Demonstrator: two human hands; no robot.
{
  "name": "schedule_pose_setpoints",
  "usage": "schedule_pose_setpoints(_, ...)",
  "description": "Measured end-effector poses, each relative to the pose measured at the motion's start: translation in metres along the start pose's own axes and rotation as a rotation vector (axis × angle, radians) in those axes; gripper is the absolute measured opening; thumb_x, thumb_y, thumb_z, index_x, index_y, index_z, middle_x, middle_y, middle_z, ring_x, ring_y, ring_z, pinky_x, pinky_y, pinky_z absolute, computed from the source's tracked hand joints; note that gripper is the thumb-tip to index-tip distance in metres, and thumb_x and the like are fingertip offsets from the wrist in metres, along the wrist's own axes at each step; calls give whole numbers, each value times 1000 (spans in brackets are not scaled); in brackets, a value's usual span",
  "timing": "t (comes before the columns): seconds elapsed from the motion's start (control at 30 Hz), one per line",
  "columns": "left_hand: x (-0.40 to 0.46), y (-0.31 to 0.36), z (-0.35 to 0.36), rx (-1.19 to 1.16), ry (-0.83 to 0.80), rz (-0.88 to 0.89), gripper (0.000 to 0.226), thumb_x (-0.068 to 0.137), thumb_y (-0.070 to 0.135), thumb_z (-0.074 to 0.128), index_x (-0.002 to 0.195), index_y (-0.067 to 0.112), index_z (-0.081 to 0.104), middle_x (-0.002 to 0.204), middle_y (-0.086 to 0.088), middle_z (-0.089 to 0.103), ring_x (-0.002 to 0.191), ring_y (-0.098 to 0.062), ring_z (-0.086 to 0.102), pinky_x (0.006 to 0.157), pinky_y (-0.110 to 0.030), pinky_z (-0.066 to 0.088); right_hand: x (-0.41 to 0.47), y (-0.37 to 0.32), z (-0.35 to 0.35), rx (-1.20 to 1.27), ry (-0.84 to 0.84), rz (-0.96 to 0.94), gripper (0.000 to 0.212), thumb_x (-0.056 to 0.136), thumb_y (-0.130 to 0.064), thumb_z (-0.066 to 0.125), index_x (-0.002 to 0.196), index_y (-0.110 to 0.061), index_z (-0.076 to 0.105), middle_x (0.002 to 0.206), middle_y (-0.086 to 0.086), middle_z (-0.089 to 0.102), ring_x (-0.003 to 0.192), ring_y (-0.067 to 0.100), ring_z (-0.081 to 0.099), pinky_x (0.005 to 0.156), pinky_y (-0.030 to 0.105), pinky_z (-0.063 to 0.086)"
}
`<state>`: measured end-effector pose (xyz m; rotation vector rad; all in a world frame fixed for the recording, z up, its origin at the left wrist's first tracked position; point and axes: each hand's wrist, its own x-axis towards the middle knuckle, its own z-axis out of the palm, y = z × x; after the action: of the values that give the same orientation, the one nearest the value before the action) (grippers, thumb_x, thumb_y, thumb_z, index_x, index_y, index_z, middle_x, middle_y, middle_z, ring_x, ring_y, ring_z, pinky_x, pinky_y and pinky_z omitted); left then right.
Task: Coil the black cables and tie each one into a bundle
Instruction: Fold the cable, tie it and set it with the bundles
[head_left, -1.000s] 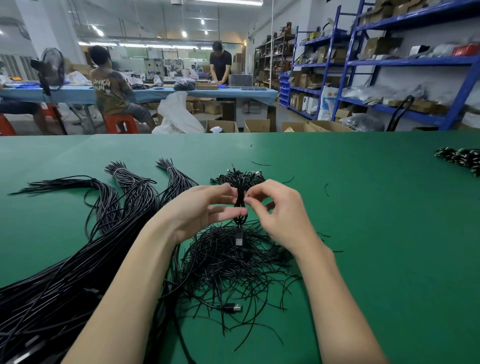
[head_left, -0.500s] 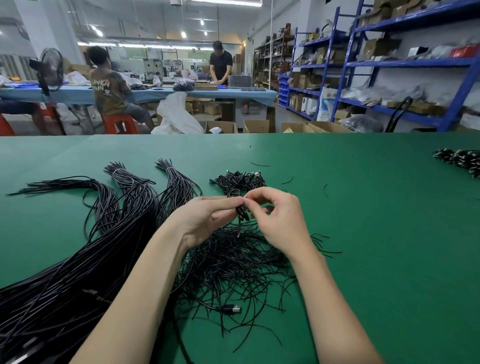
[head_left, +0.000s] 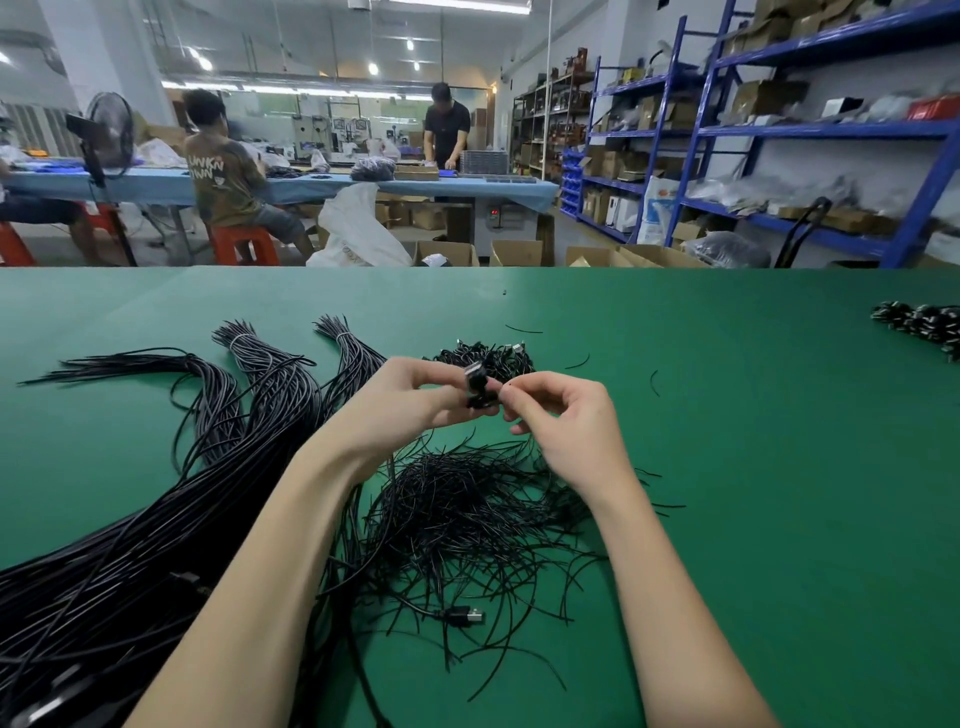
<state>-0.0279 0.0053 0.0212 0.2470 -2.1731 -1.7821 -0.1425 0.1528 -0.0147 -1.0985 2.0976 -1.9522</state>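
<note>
Green cloth covers the work table (head_left: 727, 467), which fills the lower part of the head view up to a straight far edge. Beyond that edge lies a workshop: blue metal shelving (head_left: 691, 130) along the right wall holds cardboard boxes and bags, open cartons (head_left: 514, 253) stand on the floor just behind the table, and a long blue-covered bench (head_left: 311, 183) crosses the back. One person sits on a red stool (head_left: 240, 244) at that bench with their back to the camera, another stands on its far side, and a black fan (head_left: 109, 130) stands at the left.

On the green surface, long black cables (head_left: 130, 545) sweep in from the lower left, their far ends fanned out and banded. A loose heap of short black ties (head_left: 467, 514) lies in the middle, under the forearms, with a USB plug (head_left: 462, 617) at its near edge. A small pile of finished bundles (head_left: 488, 358) sits just behind the hands, and more bundles (head_left: 924, 327) lie at the far right edge.

Both hands hover above the heap. The left hand (head_left: 400, 410) pinches a small coiled cable bundle (head_left: 479, 392) between thumb and fingers. The right hand (head_left: 566, 421) has its fingers curled, fingertips meeting the bundle's right side, apparently pinching the tie there
</note>
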Motion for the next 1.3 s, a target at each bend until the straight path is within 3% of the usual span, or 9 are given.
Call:
schedule_pose_setpoints(0.2,3,-6,6,-289,47,-112,14,81,6,74,93,1,74,104,-18,74,96,-22,72,84,-20,57,0,-3,4,-12,-5,-38,15,92,-14,76,83,-26,77,75,-9,76,70,8,71,70,26,61)
schedule_pose_setpoints(0.33,7,-15,15,-366,64,-202,46,60,12,84,101,4,63,108,-21,72,96,-24,69,90,-26,55,-2,0,2,10,33,-27,18,91,-15,77,80,-30,76,75,-9,76,72,7,71,68,23,59)
schedule_pose_setpoints(0.47,5,-16,16,-56,107,-167,23,70,22,87,89,31,79,86,7,77,79,-4,66,74,-21,48,-2,0,3,-44,16,-35,20,91,-17,77,79,-34,75,76,-15,76,75,1,70,72,10,51)
schedule_pose_setpoints(0.57,6,-16,15,34,211,1,14,75,12,87,84,21,79,83,1,78,71,-4,68,63,-13,49,-1,0,5,-54,7,-10,18,91,-20,77,79,-34,75,75,-15,76,74,0,70,71,11,50)
schedule_pose_setpoints(0.73,5,-10,20,68,200,45,15,86,5,76,91,19,80,91,0,79,90,-10,75,78,-10,53,0,0,-4,-56,42,97,11,90,-27,78,81,-32,78,76,-15,76,69,-4,66,67,14,51)
schedule_pose_setpoints(0.83,6,-11,23,-93,212,-34,13,93,22,72,88,15,81,92,-8,79,92,-17,76,77,-11,53,1,-1,-7,-42,36,145,7,90,-26,77,84,-27,80,76,-9,77,65,-2,66,62,12,48)
schedule_pose_setpoints(0.97,8,-15,24,-147,204,-72,30,69,40,87,88,17,83,93,-6,79,95,-15,75,93,-20,53,0,1,-7,-15,42,206,6,90,-25,79,85,-29,82,75,-11,77,62,-4,64,58,10,47)
schedule_pose_setpoints(1.2,11,-18,25,-180,289,-206,45,67,3,90,103,11,64,105,-12,70,97,-22,73,89,-28,56,-1,4,-6,-26,28,248,13,86,-31,82,75,-36,78,79,-19,77,69,-12,65,76,20,51)
schedule_pose_setpoints(1.3,11,-17,21,-365,190,-281,46,75,-14,76,113,2,55,95,-17,73,80,-20,76,76,-25,59,-2,0,-6,33,-3,268,13,86,-25,82,75,-31,79,75,-16,77,67,-12,65,73,17,47)
